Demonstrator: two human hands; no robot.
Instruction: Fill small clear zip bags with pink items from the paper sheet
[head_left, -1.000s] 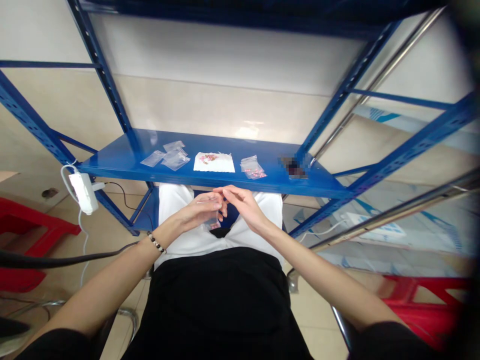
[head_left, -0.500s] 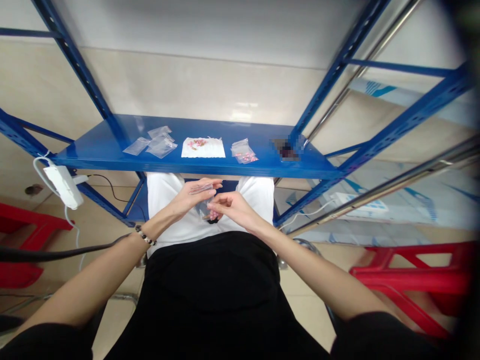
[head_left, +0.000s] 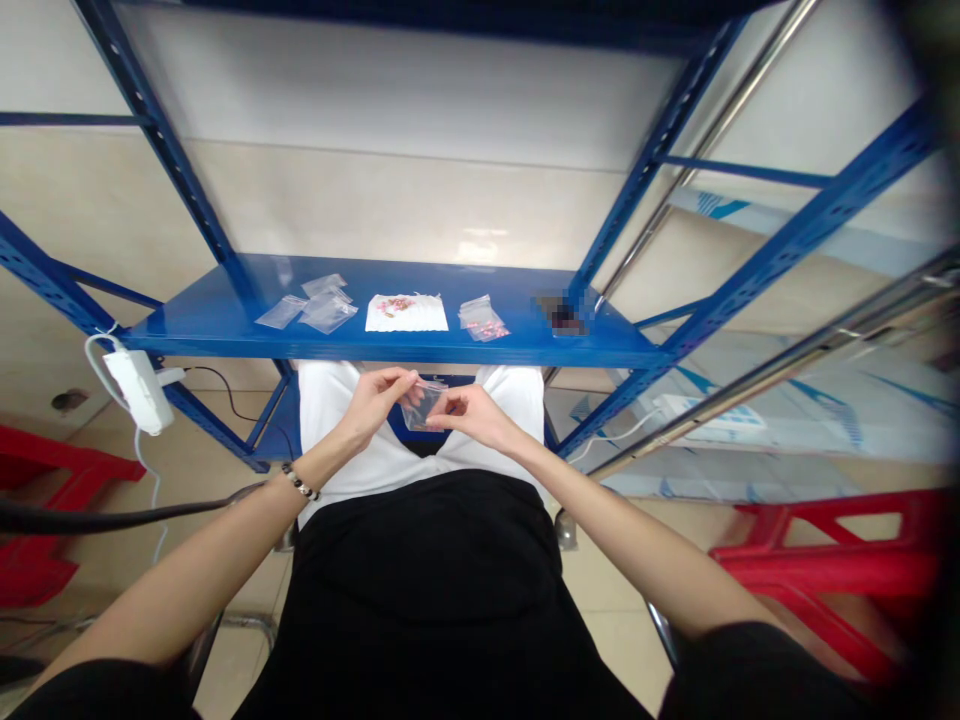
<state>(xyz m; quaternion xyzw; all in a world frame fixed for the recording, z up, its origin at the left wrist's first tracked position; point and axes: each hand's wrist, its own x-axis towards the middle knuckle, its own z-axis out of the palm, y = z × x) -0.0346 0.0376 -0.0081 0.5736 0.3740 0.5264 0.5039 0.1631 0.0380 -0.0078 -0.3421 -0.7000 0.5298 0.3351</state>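
Observation:
A small clear zip bag (head_left: 421, 408) hangs between my hands, above my lap and in front of the shelf edge. The thumb and fingers of my left hand (head_left: 379, 398) pinch its upper left corner. My right hand (head_left: 476, 415) is closed at the bag's lower right side, its fingertips pressed together on the plastic. Whether anything small lies inside the bag, I cannot make out. On the blue shelf ahead, a white sheet (head_left: 405, 318) bears a little heap of pink and gold beads (head_left: 395, 304). Right of it lies a clear bag with pink beads (head_left: 486, 322).
Several flat clear bags (head_left: 322, 310) lie on the left of the blue shelf (head_left: 517, 352). A blurred-out dark flat object (head_left: 564, 316) is on its right. A white power strip (head_left: 139, 390) hangs at the left post. Red stools (head_left: 810, 560) stand at both sides.
The bag has turned from lying against my left palm to hanging flat between both hands. My left fingers have shifted to its corner. The view has tilted up slightly.

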